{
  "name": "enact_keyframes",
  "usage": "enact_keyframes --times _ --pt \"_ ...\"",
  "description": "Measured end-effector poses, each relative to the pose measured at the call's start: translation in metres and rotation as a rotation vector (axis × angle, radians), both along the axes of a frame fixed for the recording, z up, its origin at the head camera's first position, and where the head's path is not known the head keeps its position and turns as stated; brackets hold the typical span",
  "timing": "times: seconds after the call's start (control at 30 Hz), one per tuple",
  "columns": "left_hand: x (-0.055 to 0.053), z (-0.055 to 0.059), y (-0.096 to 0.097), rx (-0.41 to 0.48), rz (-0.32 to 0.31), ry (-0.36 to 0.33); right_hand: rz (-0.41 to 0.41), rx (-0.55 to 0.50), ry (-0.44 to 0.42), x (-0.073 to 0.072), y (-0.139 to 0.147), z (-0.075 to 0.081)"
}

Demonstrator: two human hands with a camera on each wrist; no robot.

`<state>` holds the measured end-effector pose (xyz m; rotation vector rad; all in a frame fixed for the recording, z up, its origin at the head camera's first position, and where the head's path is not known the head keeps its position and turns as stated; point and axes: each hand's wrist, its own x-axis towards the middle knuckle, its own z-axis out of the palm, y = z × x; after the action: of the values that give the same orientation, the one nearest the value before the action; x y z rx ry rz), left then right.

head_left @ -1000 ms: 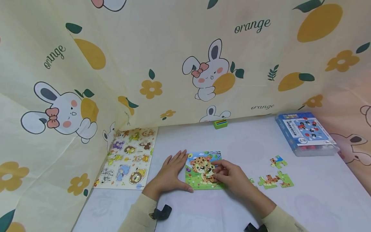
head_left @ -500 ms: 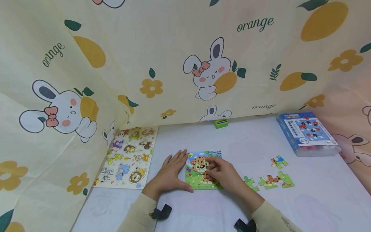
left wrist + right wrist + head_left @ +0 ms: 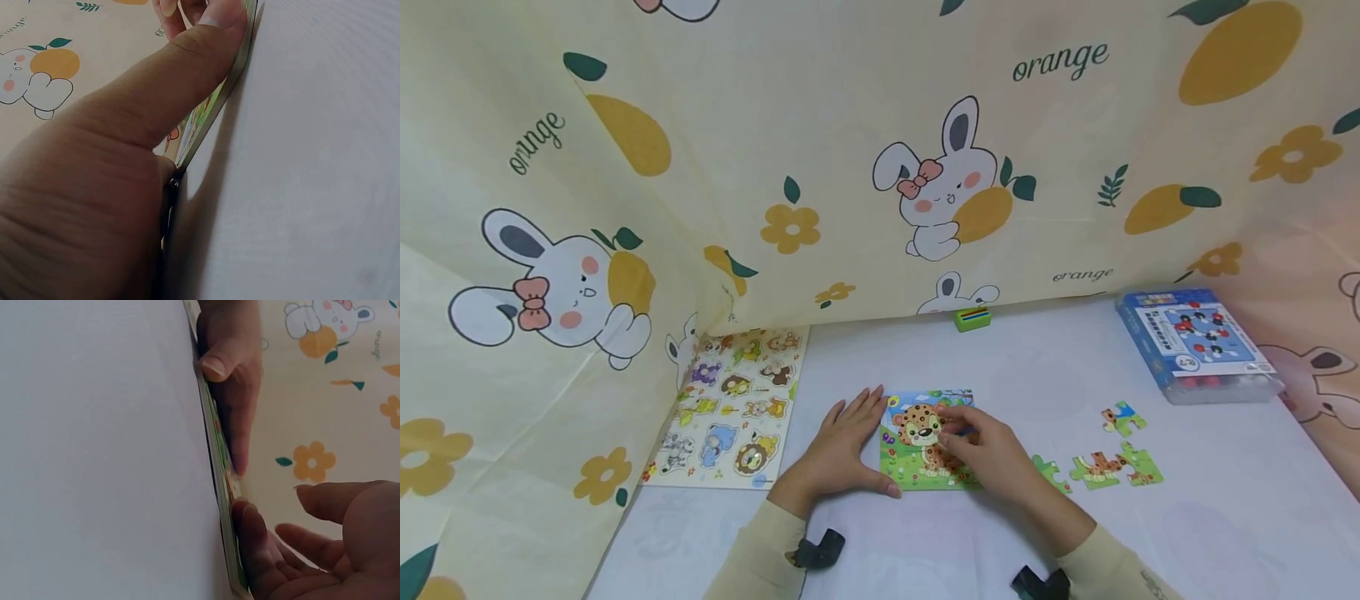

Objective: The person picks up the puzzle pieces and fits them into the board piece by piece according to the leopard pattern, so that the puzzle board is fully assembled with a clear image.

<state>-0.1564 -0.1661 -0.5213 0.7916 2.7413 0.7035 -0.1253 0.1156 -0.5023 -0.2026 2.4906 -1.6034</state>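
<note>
A square leopard jigsaw puzzle [image 3: 917, 475] lies on the white table in the head view. My left hand [image 3: 848, 446] rests flat along its left side, fingers straight, thumb at the lower left corner. Over the puzzle's right part, my right hand [image 3: 988, 446] has its fingertips at the leopard's face and covers some of the picture there. The right wrist view shows that thumb [image 3: 331, 499] apart from the fingers [image 3: 253, 528], which touch the puzzle's face, with no loose piece visible between them.
Several loose jigsaw pieces [image 3: 1096, 468] lie right of the puzzle, one partly behind the right forearm; another small group [image 3: 1124, 418] lies above them. An animal sticker-like board [image 3: 730, 454] is at left, a green block [image 3: 973, 319] at the back, a blue box [image 3: 1198, 346] at back right.
A puzzle piece with a leopard's face, earlier held by the right hand, now lies flush in the picture. The right hand moved left, then slightly back right. The left hand stayed put.
</note>
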Motion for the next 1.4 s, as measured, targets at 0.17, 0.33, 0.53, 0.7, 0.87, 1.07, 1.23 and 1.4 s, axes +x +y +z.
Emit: enact_keyframes --times 0.17,0.33,0.53,0.7,0.87,1.07,1.23,1.4 --pt "0.0 0.0 0.0 0.006 0.002 -0.005 0.056 -0.09 0.006 0.002 0.008 -0.001" --pt "0.001 0.0 0.0 0.009 0.005 -0.011 0.114 -0.207 0.024 0.004 0.023 0.001" --pt "0.001 0.001 0.001 0.001 0.01 -0.009 0.112 -0.279 0.093 0.007 0.049 0.004" --pt "0.001 0.0 0.0 0.005 0.01 -0.016 0.101 -0.333 0.119 0.008 0.073 0.01" --pt "0.0 0.0 0.0 0.003 0.009 -0.017 0.151 -0.493 0.117 0.011 0.099 0.014" --pt "0.001 -0.001 0.0 0.001 0.005 -0.015 0.204 -0.582 0.145 0.014 0.133 0.012" --pt "0.002 0.0 0.001 0.001 0.007 -0.013 0.16 -0.609 0.205 0.016 0.158 0.01" --pt "0.001 0.0 0.002 -0.008 0.009 -0.01 0.126 -0.68 0.274 0.016 0.182 0.009"
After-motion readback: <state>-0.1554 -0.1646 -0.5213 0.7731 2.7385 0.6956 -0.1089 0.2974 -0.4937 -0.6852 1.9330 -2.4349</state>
